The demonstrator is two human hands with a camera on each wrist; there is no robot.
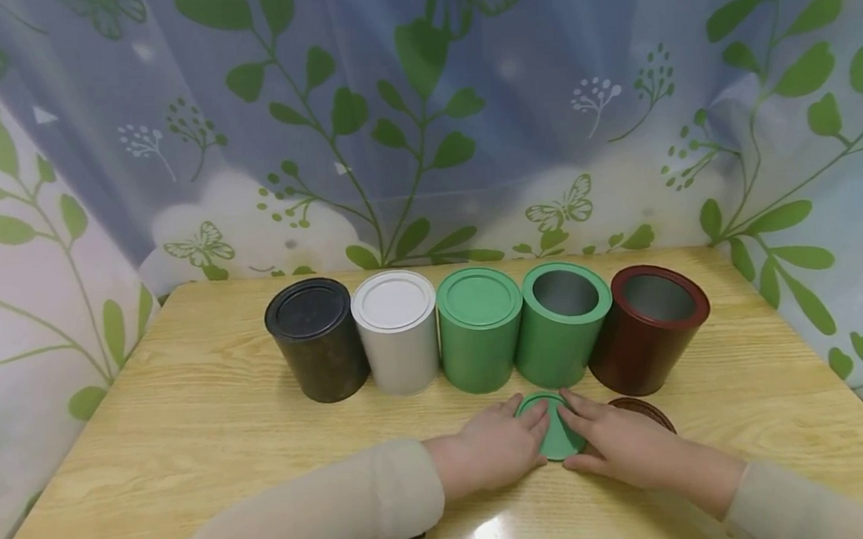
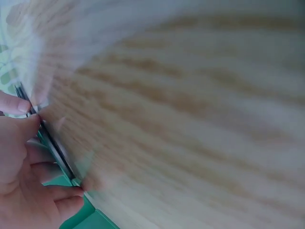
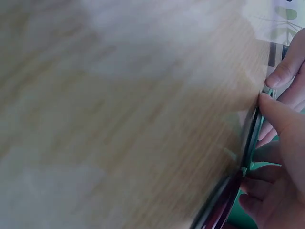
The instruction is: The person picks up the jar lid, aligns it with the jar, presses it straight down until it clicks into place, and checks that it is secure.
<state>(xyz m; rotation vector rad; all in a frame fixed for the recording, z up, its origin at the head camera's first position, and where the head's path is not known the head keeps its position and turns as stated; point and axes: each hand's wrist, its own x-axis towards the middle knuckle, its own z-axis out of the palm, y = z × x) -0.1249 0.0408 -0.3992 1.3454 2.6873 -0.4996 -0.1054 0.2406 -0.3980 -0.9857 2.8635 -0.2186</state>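
Observation:
A round green lid (image 1: pixel 559 437) lies flat on the table in front of the cans. My left hand (image 1: pixel 492 449) holds its left side, with fingertips over its top and far edge and the thumb at the near edge. From the right, my right hand (image 1: pixel 627 444) grips the same lid, its thumb (image 3: pixel 274 112) at the near rim. Behind it stands an open green can (image 1: pixel 561 352). A brown-red lid (image 1: pixel 648 410) lies beside the green one, partly hidden by my right hand. Farther right is an open dark red can (image 1: pixel 633 356).
The row continues leftward with a lidded green can (image 1: pixel 480 354), a lidded white can (image 1: pixel 400 359) and a lidded black can (image 1: pixel 325 364). They stand close together on the wooden table (image 1: pixel 224 418). A leaf-patterned curtain (image 1: pixel 425 178) hangs behind the table's back edge.

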